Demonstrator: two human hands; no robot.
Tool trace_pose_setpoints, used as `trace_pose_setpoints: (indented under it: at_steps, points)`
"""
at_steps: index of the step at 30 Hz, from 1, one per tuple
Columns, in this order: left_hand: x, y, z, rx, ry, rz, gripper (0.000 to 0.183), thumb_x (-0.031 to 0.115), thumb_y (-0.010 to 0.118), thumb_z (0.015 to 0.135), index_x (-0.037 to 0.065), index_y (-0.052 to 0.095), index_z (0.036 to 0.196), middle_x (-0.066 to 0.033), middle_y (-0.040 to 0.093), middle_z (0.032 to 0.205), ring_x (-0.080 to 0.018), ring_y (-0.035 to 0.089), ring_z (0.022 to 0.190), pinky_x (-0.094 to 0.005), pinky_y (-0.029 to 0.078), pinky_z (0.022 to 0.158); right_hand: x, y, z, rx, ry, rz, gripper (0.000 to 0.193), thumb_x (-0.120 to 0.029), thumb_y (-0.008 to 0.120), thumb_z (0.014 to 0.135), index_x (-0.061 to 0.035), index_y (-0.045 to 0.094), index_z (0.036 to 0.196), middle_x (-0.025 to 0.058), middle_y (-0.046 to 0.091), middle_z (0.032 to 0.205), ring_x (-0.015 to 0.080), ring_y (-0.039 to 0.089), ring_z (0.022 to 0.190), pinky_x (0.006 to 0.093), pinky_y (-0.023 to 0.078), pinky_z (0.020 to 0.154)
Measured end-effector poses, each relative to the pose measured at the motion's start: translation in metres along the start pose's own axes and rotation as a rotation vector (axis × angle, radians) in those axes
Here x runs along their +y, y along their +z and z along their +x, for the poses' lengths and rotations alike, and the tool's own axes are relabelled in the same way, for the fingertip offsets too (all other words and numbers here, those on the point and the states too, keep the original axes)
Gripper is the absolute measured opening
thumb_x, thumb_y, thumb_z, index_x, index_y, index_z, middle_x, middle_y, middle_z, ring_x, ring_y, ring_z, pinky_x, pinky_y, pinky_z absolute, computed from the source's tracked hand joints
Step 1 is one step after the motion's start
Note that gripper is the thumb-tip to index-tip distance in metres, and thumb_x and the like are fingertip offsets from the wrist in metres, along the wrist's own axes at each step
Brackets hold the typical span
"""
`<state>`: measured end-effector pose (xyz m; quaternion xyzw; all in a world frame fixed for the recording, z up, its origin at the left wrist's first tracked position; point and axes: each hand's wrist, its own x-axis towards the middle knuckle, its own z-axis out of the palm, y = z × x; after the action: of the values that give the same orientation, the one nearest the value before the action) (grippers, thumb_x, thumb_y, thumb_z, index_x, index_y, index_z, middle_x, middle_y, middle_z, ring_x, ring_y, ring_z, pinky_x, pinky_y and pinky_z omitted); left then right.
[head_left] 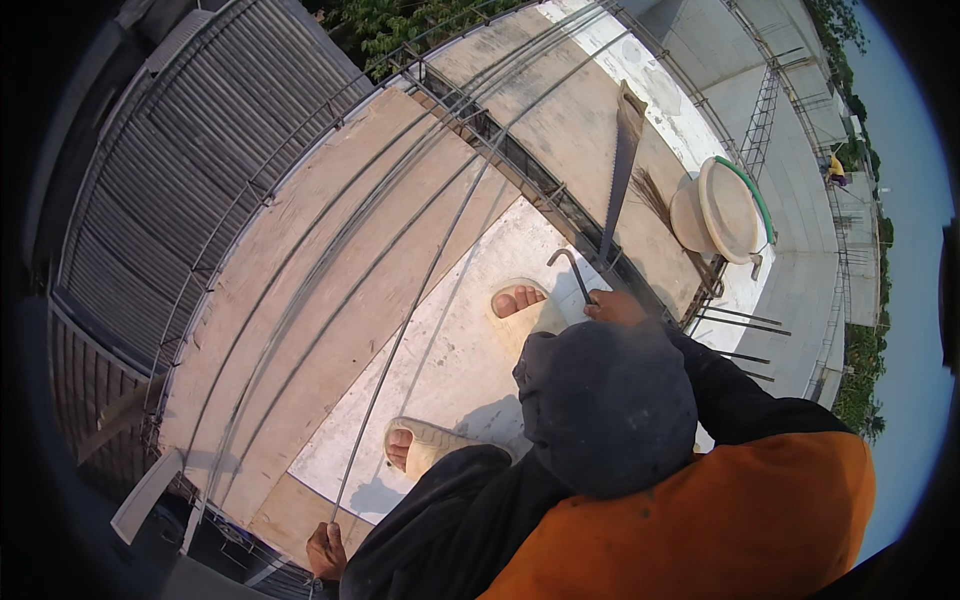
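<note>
At the lower left, my left hand point(326, 551) is closed round the near end of a long thin steel rod point(408, 318). This rod slants up across the boards toward the far edge. In the middle, my right hand point(614, 308) grips a short steel bar with a hooked end point(568, 262); the hook points up and left, just beyond my sandalled foot point(519, 300). My other sandal point(425, 445) rests on the white panel point(470, 345). A dark rounded cloth shape point(606, 410) covers the space between my feet and my orange top.
Several more rods point(330, 262) lie across the brown boards point(260, 400). A hand saw point(620, 175) lies across a slot holding a rebar cage point(540, 180). Thin wires point(652, 195) and a pale tub point(715, 212) are at right. A corrugated roof point(210, 180) lies beyond the left edge.
</note>
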<state>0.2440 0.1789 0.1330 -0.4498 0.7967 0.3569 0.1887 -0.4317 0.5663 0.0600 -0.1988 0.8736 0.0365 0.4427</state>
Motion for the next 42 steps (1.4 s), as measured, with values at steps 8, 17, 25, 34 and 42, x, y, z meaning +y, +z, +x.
trace_pose_setpoints:
  at_steps: [8, 17, 25, 34, 42]
  points:
    - [-0.026, 0.003, -0.002, -0.068, 0.002, 0.061, 0.051, 0.039, 0.049, 0.112, 0.0, 0.052, 0.079, -0.0254, 0.052, 0.065, -0.0516, 0.054, 0.064, -0.0564, 0.039, 0.06, 0.016, 0.008, 0.016, -0.104, -0.023, -0.287, 0.046, -0.045, 0.066, 0.099, -0.0017, 0.074, 0.113, 0.0236, 0.076, 0.111, 0.042, 0.073, 0.105, 0.0529, 0.056, 0.088]
    - [-0.049, 0.026, 0.032, -0.083, 0.076, 0.015, 0.052, 0.04, 0.048, 0.113, 0.0, 0.054, 0.08, -0.0261, 0.054, 0.066, -0.0524, 0.057, 0.067, -0.0565, 0.04, 0.062, -0.148, -0.046, 0.042, 0.343, -0.582, -0.064, 0.041, -0.029, 0.064, 0.103, -0.0134, 0.061, 0.141, 0.014, 0.064, 0.124, 0.0357, 0.065, 0.116, 0.0488, 0.054, 0.096]
    - [-0.026, 0.046, 0.086, -0.102, 0.105, -0.066, 0.054, 0.041, 0.048, 0.113, -0.002, 0.061, 0.084, -0.0273, 0.058, 0.069, -0.0489, 0.061, 0.068, -0.0528, 0.044, 0.062, -0.21, -0.021, 0.076, 0.31, -0.874, -0.167, 0.03, -0.027, 0.064, 0.105, -0.0157, 0.069, 0.131, 0.0087, 0.059, 0.121, 0.0303, 0.06, 0.114, 0.048, 0.054, 0.095]
    - [-0.02, 0.034, 0.104, -0.029, 0.125, 0.042, 0.054, 0.043, 0.048, 0.113, 0.0, 0.06, 0.082, -0.0278, 0.06, 0.069, -0.0522, 0.062, 0.07, -0.0559, 0.045, 0.062, -0.203, -0.027, 0.082, 0.34, -0.85, -0.113, 0.015, -0.026, 0.067, 0.102, -0.016, 0.074, 0.11, 0.0047, 0.06, 0.115, 0.0298, 0.059, 0.112, 0.0469, 0.053, 0.091]
    - [-0.007, 0.025, 0.14, 0.007, 0.126, 0.074, 0.051, 0.042, 0.05, 0.112, -0.001, 0.063, 0.087, -0.0284, 0.064, 0.08, -0.0518, 0.064, 0.08, -0.0557, 0.047, 0.069, -0.191, -0.024, 0.097, 0.427, -0.781, -0.031, 0.015, -0.024, 0.067, 0.101, -0.0134, 0.075, 0.108, 0.005, 0.061, 0.116, 0.0291, 0.06, 0.113, 0.0461, 0.054, 0.093]
